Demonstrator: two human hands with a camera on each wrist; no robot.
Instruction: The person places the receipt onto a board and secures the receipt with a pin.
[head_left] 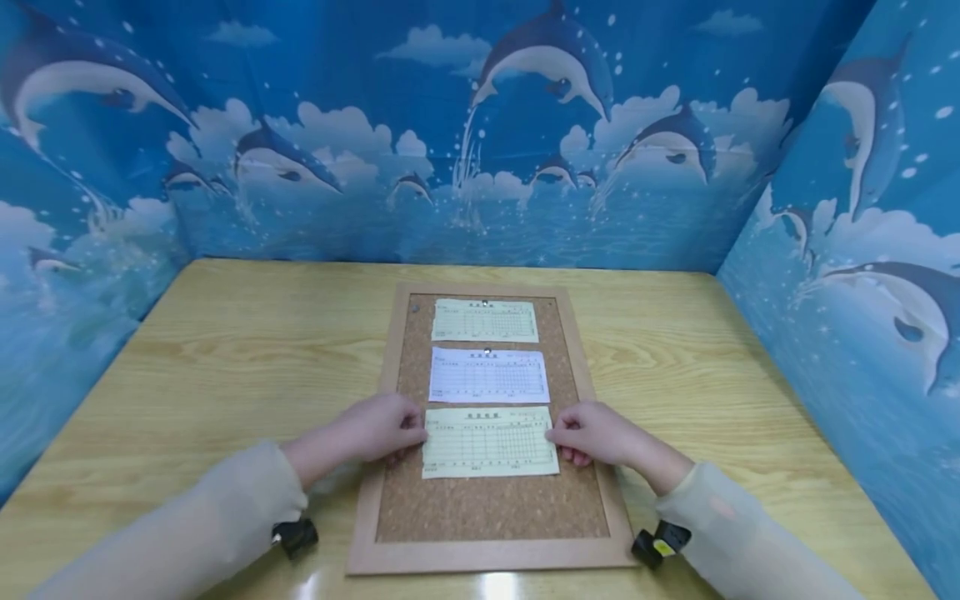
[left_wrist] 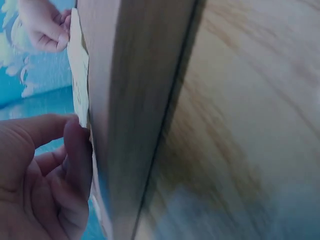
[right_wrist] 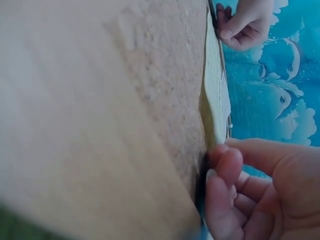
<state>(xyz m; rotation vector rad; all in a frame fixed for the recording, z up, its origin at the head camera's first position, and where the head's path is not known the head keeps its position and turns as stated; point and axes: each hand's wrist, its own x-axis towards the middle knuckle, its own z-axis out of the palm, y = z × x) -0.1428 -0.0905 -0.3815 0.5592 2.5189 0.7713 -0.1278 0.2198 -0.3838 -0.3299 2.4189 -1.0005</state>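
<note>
A pale green printed form slip [head_left: 491, 446] lies over the lower half of a wood-framed cork board [head_left: 491, 515]. My left hand [head_left: 386, 427] pinches the slip's left edge between thumb and forefinger. At the opposite edge, my right hand [head_left: 596, 433] pinches it the same way. In the right wrist view the slip [right_wrist: 214, 75] bows slightly off the cork. Just above it, a white-lilac form slip [head_left: 489, 379] is fixed by a pin [head_left: 487, 352] at its top. Another pale green slip [head_left: 486, 325] hangs highest, with a pin [head_left: 484, 303] in its upper edge.
The board rests on a wood-grain table [head_left: 247, 358]. One more pin [head_left: 416, 308] sits in the cork near the upper left corner. Blue dolphin-print curtains [head_left: 360, 208] stand behind the table and along both sides.
</note>
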